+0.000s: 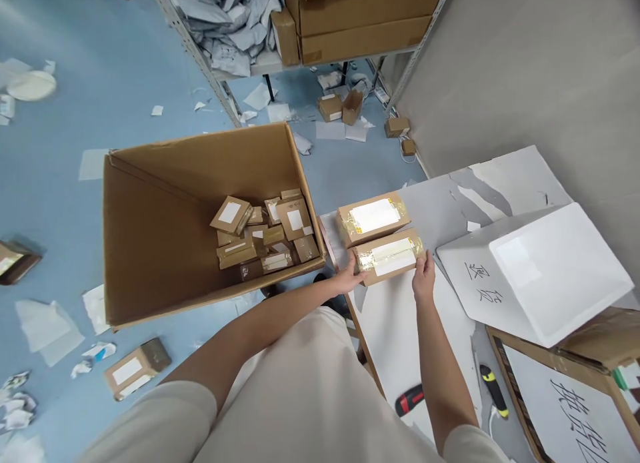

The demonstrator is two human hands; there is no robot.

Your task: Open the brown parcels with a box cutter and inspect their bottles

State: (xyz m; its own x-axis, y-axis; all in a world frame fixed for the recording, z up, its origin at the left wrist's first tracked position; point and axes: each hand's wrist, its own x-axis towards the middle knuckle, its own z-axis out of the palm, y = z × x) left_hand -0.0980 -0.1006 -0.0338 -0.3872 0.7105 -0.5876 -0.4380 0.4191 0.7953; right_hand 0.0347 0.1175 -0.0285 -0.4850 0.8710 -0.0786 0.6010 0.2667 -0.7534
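Left hand and right hand clasp opposite ends of a rectangular, tape-glossed cardboard parcel.

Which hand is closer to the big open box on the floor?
The left. The left hand holds the near parcel at its end beside the big box. The right hand holds the parcel's other end, farther from the box.

Handwritten black Chinese characters stand on the side of the white foam box, but they are too slanted to read surely. More large handwritten characters stand on the white sheet in the cardboard tray. The white labels on the small parcels are unreadable.
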